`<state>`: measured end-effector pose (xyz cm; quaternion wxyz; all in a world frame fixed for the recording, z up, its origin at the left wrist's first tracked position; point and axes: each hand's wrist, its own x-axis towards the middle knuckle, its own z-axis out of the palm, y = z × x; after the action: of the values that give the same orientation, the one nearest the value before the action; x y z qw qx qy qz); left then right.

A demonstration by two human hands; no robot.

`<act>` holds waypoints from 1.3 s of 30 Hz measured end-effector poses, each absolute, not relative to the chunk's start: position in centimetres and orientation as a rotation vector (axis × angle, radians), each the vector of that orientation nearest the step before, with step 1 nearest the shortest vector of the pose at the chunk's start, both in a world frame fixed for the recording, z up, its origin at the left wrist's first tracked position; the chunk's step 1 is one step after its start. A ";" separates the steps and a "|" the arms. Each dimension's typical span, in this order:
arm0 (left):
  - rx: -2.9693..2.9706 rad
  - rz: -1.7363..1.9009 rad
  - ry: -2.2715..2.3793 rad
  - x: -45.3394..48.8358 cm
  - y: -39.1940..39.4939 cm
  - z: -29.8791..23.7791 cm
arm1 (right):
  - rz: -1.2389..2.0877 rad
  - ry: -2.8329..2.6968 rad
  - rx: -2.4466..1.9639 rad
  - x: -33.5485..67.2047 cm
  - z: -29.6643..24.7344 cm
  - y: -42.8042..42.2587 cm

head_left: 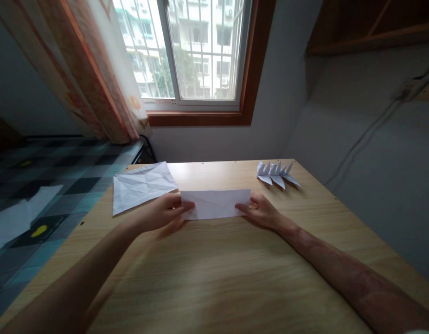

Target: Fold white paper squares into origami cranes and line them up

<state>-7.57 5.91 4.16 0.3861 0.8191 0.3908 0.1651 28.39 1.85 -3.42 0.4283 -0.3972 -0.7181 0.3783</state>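
Observation:
A white sheet of paper folded into a long rectangle [216, 203] lies on the wooden table [214, 278]. My left hand [164, 211] grips its left end, fingers curled over the edge with the thumb on top. At the paper's right end, my right hand [259, 211] pinches the edge. Both forearms reach out over the table toward it.
A creased, unfolded white sheet [141, 185] lies at the table's back left. Several small folded paper pieces [276, 173] sit in a row at the back right. A bed with a checked cover [43, 195] stands left of the table. A window and curtain are behind.

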 end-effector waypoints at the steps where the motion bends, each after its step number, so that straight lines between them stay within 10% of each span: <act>1: 2.056 0.458 1.018 -7.4 6.0 3.5 | 0.990 -1.725 -0.983 28.2 -3.7 2.0; 22: 2.658 0.876 1.548 -4.2 3.6 -0.4 | 0.344 -1.982 -1.165 28.8 -4.2 2.9; 28: 2.818 0.601 0.843 -3.7 3.6 -0.8 | 0.370 -2.334 -0.987 27.9 -2.6 1.5; 39: 2.745 0.311 1.140 -4.3 3.7 -1.1 | 0.380 -2.335 -1.116 27.5 -3.3 1.2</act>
<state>-4.29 3.65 -1.09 0.0765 0.9158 0.3804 0.1038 27.48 1.16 -3.28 0.2599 -0.4120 -0.8620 0.1401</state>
